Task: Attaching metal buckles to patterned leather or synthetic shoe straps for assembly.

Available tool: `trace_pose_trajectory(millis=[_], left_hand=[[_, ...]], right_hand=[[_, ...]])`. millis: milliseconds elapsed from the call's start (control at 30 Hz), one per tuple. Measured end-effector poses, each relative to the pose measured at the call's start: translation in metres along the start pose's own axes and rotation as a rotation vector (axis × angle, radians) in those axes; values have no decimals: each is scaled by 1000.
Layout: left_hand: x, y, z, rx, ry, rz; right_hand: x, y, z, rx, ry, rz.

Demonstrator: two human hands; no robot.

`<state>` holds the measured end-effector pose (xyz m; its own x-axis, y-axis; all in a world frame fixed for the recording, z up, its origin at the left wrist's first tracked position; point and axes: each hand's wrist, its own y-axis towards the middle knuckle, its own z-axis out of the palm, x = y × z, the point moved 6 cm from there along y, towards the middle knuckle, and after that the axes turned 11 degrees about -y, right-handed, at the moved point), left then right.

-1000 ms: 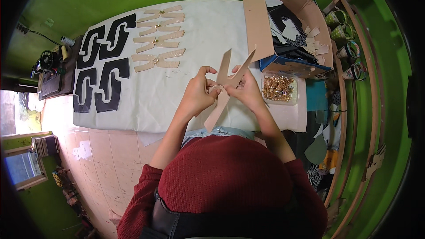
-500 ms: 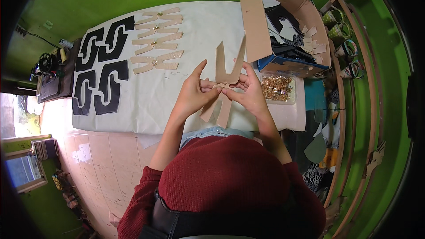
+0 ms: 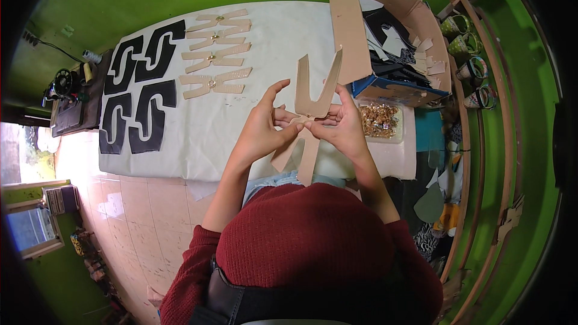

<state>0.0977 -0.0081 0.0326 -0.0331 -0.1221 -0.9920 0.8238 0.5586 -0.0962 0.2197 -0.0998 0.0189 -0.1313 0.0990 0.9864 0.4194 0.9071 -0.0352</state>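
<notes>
Between both hands, above the near edge of the table, is a beige X-shaped strap piece. Two of its arms stand up away from me and the other two hang toward my lap. My left hand pinches its narrow middle from the left, thumb on top, index finger raised. From the right, my right hand grips the same middle, its thumb close to the left one. Fingers cover most of the join. Several similar beige strap pieces with gold-coloured centre ornaments lie in a column on the white-covered table.
Several black cut-out pieces lie at the table's left. Right of my hands stands a clear tray of shiny gold-coloured fittings. Behind it, an open cardboard box holds scraps. A sewing machine is at far left, a wooden rack at right.
The strap piece has tipped: its upper arms lean further right and look broader, and its lower arms show more. Both hands keep their pinch, and the view has shifted slightly.
</notes>
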Motion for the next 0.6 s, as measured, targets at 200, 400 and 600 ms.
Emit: trace_pose_trajectory(millis=[200,400,600], left_hand=[[12,3,-2,-28,-130,-33],[13,1,-2,-10,-112,-54],[15,3,1,33,-171,-32]], right_hand=[[5,1,-1,41,64,56],[7,1,-4,99,-79,-50],[-7,5,-7,5,148,-18]])
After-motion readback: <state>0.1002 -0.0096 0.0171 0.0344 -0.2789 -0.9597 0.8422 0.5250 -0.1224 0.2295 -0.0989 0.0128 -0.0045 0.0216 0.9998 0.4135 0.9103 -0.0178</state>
